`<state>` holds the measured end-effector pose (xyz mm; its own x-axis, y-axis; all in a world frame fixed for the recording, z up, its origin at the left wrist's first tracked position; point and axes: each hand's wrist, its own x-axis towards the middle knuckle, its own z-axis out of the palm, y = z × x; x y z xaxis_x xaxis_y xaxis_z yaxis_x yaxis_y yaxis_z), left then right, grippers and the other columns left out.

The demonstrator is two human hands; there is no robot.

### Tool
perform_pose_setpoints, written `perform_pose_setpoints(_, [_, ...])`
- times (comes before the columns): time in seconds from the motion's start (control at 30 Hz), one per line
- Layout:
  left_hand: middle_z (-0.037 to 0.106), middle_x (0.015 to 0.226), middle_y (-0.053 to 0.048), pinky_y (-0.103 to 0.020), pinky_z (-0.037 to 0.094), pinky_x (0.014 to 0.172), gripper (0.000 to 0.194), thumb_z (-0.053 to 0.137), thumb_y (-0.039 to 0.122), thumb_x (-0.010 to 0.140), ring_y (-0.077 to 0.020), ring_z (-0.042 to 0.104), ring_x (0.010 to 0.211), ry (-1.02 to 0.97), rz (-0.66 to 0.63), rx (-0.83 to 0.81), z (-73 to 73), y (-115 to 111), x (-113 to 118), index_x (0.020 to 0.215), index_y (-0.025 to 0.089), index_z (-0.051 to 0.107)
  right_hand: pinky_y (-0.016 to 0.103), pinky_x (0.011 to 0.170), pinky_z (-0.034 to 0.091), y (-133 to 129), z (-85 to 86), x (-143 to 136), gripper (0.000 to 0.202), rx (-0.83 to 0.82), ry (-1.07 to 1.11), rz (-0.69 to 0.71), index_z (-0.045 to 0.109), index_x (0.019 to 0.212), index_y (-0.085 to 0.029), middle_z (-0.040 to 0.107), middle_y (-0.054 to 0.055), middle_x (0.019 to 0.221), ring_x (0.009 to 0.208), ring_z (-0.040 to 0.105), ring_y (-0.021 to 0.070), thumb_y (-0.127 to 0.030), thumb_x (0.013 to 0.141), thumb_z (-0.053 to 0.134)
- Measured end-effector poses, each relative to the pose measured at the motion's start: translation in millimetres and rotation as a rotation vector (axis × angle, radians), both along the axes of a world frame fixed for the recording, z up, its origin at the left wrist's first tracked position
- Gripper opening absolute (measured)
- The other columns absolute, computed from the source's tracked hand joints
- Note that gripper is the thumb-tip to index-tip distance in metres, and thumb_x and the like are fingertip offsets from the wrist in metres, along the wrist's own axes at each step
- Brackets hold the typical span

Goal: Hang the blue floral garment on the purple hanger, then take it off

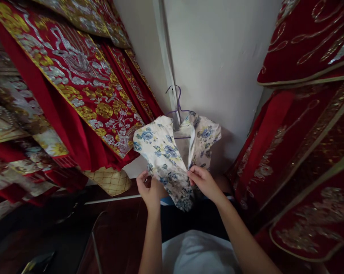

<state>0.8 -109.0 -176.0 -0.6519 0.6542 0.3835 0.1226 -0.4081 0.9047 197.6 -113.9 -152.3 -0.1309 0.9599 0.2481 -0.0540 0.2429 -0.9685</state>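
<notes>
A short-sleeved floral dress, cream with blue roses and small yellow-green leaves, hangs in front of me on a thin purple hanger. Its front is parted in a deep V, and the lower part droops and bunches near my lap. My right hand is closed in a pinch on the right-hand edge of the opening, near the bottom of the V. At the garment's left side is my left hand, thumb and forefinger curved with a gap between them, close to or touching the cloth; nothing shows in its grasp.
Red embroidered garments with gold and silver patterns hang on the left. More red beaded garments hang on the right. Behind the hanger stands a pale wall panel with a vertical strip. Dark reddish flooring lies lower left.
</notes>
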Motion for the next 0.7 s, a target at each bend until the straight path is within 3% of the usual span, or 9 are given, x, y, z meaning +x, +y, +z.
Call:
perform_pose_setpoints(0.07, [0.061,0.106,-0.005,-0.029,0.044,0.09,0.031,0.07,0.023,0.074,-0.0188,0.058,0.099,0.175,-0.075,0.021,2.9,-7.4,13.7,0.104,0.021,0.061,0.026,0.053,0.037,-1.7,0.0,-3.0,0.028,0.014,0.007,0.01,0.052,0.067,-0.021,0.055,-0.004,0.052,0.05,0.049,0.0129,-0.042,0.085,0.058])
perform_pose_setpoints(0.2, [0.065,0.099,-0.006,-0.031,0.044,0.09,0.021,0.064,0.019,0.08,-0.0206,0.06,0.097,0.493,-0.443,0.021,11.6,-16.6,51.2,0.101,0.02,0.063,0.025,0.05,0.037,-4.4,0.9,-9.4,0.025,-0.012,0.032,0.044,0.055,0.069,-0.021,0.055,-0.004,0.051,0.048,0.05,0.0131,-0.041,0.083,0.061])
perform_pose_setpoints(0.4, [0.065,0.081,-0.003,-0.027,0.045,0.076,0.006,0.057,0.022,0.086,-0.0179,0.061,0.078,0.489,-0.461,0.005,23.6,-9.5,66.4,0.087,0.018,0.063,0.023,0.045,0.034,-0.2,16.4,-13.9,0.027,-0.09,0.181,0.009,0.057,0.068,-0.02,0.052,-0.005,0.046,0.042,0.044,0.0104,-0.043,0.078,0.064])
perform_pose_setpoints(0.53, [0.065,0.078,-0.004,-0.027,0.043,0.072,0.006,0.058,0.022,0.085,-0.0178,0.06,0.074,0.593,-0.485,-0.023,21.4,-8.1,62.7,0.085,0.018,0.062,0.021,0.041,0.027,28.9,51.9,-9.7,0.028,-0.101,0.319,-0.063,0.057,0.063,-0.018,0.049,-0.006,0.043,0.038,0.037,0.0067,-0.042,0.068,0.071])
perform_pose_setpoints(0.7, [0.063,0.076,-0.005,-0.029,0.043,0.071,0.007,0.052,0.02,0.087,-0.0188,0.06,0.073,0.663,-0.533,-0.105,-0.2,-9.2,67.4,0.085,0.018,0.059,0.021,0.038,0.017,84.0,116.6,-5.9,0.024,-0.006,0.408,-0.177,0.055,0.056,-0.017,0.042,-0.007,0.041,0.037,0.03,0.0042,-0.032,0.065,0.072])
